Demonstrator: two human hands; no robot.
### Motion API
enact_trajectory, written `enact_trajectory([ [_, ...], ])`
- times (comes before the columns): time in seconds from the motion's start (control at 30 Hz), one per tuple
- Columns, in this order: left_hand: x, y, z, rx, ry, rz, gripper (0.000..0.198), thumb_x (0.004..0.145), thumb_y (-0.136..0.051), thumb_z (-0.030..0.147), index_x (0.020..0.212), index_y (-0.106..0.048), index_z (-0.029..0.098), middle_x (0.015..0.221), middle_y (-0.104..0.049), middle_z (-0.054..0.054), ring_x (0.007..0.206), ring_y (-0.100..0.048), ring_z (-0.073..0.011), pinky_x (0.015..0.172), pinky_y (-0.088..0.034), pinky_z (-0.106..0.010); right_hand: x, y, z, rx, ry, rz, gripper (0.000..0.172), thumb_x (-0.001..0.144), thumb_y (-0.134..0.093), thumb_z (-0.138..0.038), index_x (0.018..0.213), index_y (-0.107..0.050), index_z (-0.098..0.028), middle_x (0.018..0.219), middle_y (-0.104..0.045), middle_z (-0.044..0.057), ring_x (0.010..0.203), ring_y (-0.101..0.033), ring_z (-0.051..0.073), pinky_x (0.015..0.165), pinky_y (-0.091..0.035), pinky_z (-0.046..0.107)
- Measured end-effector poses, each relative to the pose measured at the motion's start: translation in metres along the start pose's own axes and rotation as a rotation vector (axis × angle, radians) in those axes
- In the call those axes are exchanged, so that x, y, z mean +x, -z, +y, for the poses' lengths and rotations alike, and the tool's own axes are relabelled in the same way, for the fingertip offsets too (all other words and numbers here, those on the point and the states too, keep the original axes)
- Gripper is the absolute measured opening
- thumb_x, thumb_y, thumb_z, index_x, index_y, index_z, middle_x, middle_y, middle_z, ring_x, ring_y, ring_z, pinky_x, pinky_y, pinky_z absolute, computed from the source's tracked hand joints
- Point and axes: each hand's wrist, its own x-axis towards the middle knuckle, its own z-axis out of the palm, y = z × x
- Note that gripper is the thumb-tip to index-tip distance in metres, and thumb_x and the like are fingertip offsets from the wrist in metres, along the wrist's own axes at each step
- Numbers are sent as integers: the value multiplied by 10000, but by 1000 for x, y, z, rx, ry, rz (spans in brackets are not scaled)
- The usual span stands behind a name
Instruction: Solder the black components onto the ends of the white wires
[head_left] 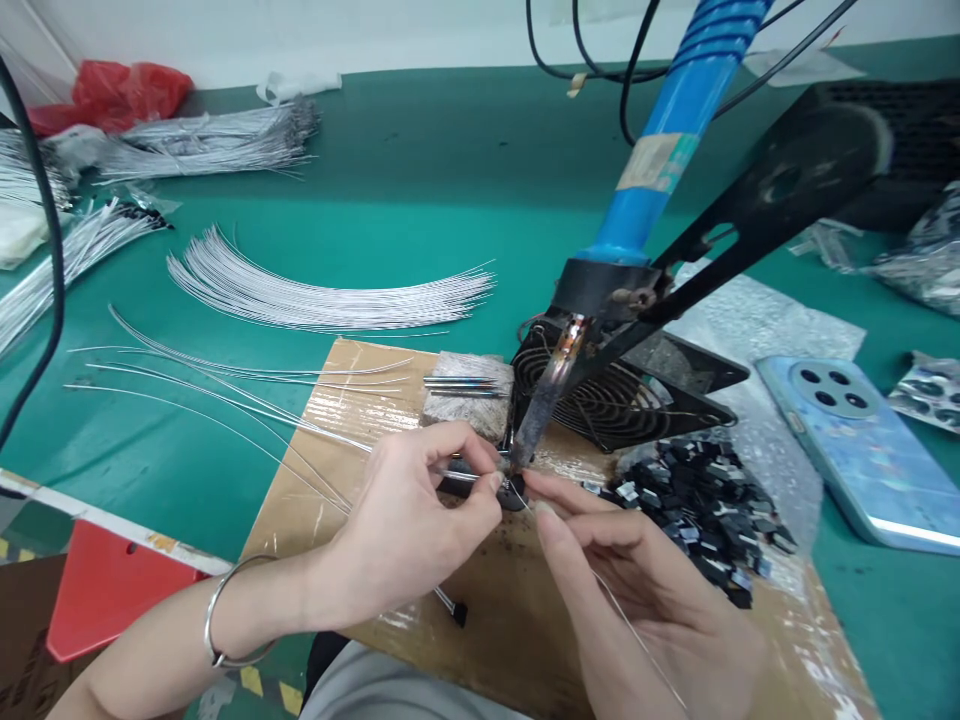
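My left hand (427,510) is closed in a pinch on the end of a thin white wire (337,434), just left of the soldering iron's tip. My right hand (630,580) pinches a thin strand of solder wire (634,628), which runs back across the palm and reaches toward the same spot. Between the two hands sits a small black part (513,494), partly hidden by fingers. The soldering iron (652,170), blue-handled and held in a black stand arm, points down with its metal tip right at the fingertips. Several loose white wires pass under my left hand.
A brown board (300,500) lies under the work. Behind the tip stands a black fan (622,390); small black connectors (697,510) are heaped to the right, beside a blue phone (862,450). White wires (330,300) lie fanned out on the green mat (420,220).
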Motion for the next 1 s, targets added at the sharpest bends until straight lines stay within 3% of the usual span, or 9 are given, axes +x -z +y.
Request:
enact_trajectory([
  [1.0, 0, 0, -5, 16, -33, 4, 92, 804, -612, 129, 725, -619, 175, 817, -701, -32, 831, -671, -191, 750, -537, -315, -1, 1, 7, 9, 13, -3, 172, 798, -810, -321, 719, -691, -225, 1094, -791, 68, 945, -758, 198, 939, -566, 281],
])
